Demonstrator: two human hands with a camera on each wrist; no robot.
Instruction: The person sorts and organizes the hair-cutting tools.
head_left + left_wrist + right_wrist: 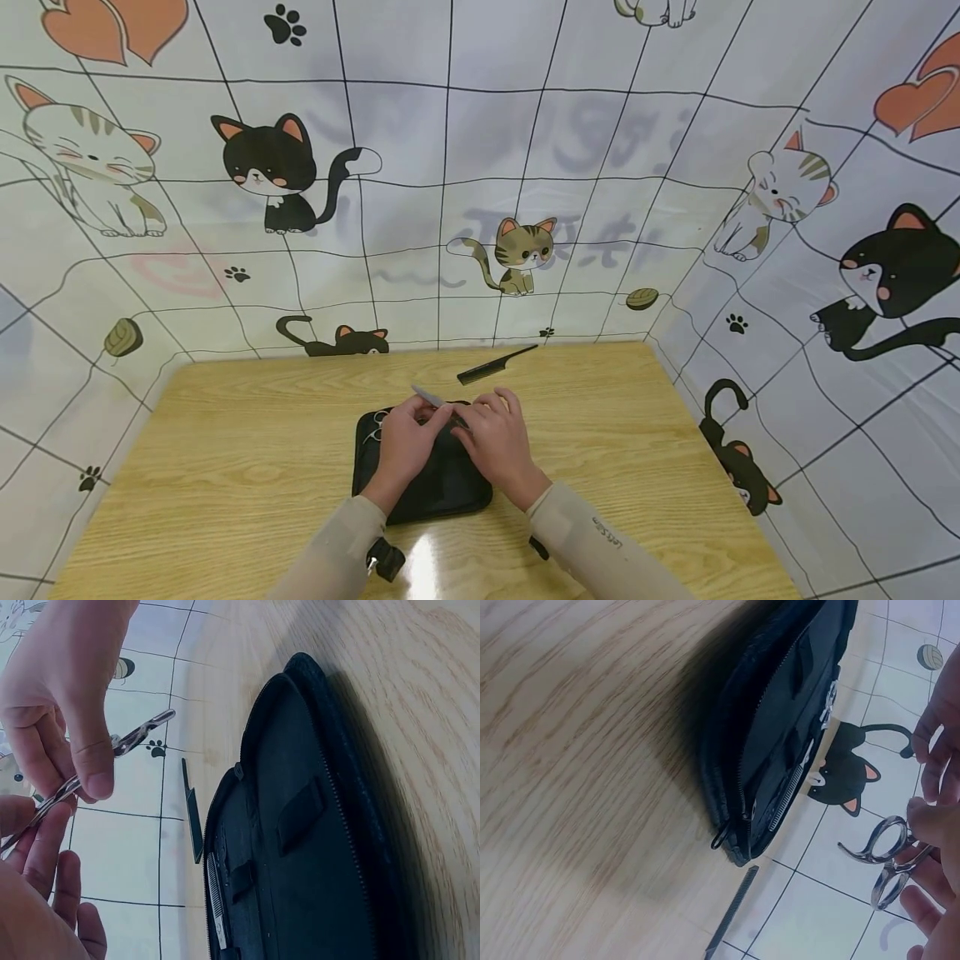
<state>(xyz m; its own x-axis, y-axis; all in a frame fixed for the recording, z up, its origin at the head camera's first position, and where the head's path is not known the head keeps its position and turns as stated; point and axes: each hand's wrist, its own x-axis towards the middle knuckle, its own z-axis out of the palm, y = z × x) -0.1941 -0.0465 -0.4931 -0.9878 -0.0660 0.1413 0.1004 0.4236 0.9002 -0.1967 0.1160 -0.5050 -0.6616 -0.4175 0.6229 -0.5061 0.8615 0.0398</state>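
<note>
In front of me both hands hold a pair of silver scissors (426, 395) over an unzipped black case (450, 492). My left hand (405, 442) pinches the scissors along the blades, whose tips point up and left. At the handle end, my right hand (498, 442) grips with thumb and fingers; the finger rings (891, 864) stick out beside it in the right wrist view. Inside the case lies another pair of scissors (375, 427), tucked under a strap. Its toothed blade (786, 796) shows in the right wrist view.
A black tail comb (483, 370) lies on the wooden table (255, 450) behind the case. White curtain-like walls (405, 167) with cat drawings and grid lines stand at the back and sides. Small black devices (386, 558) are strapped at the wrists.
</note>
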